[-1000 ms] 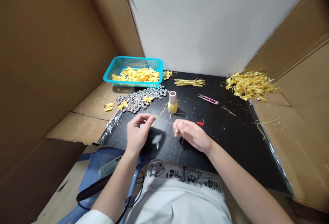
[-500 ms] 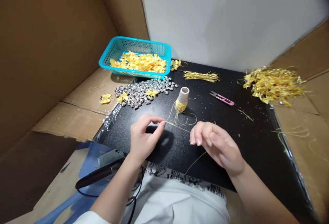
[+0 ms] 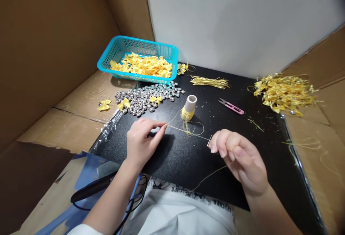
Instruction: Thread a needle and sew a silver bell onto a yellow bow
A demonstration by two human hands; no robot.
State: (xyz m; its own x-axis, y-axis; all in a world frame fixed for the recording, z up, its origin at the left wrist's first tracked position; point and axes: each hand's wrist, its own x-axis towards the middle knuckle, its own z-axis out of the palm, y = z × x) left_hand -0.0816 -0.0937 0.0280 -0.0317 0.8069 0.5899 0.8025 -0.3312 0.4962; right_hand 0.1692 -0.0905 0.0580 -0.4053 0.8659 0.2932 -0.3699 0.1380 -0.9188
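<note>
My left hand (image 3: pixel 141 139) is closed in a pinch on a pale yellow thread (image 3: pixel 178 128). The thread runs taut to the right, where my right hand (image 3: pixel 241 156) has its fingers curled round it. A thin silver needle-like piece (image 3: pixel 209 141) sticks out at those fingertips, with its other end hidden. From under the right hand a loose tail of thread hangs down toward my lap. Just behind the taut stretch stands a spool (image 3: pixel 189 107), a pale cone wound with yellow thread, upright with loose loops in front of it.
A blue basket (image 3: pixel 101 62) holds yellow ribbon bows. Silver beads (image 3: pixel 140 100) lie in front of it, with several loose bows among and beside them. Gold twist ties (image 3: pixel 208 82), pink thread snips (image 3: pixel 231 106) and a heap of finished-looking bows (image 3: pixel 285 93) lie toward the right.
My right hand has moved right and slightly down, and my left hand has shifted left, so the thread between them is longer. The silver piece at my right fingertips now shows.
</note>
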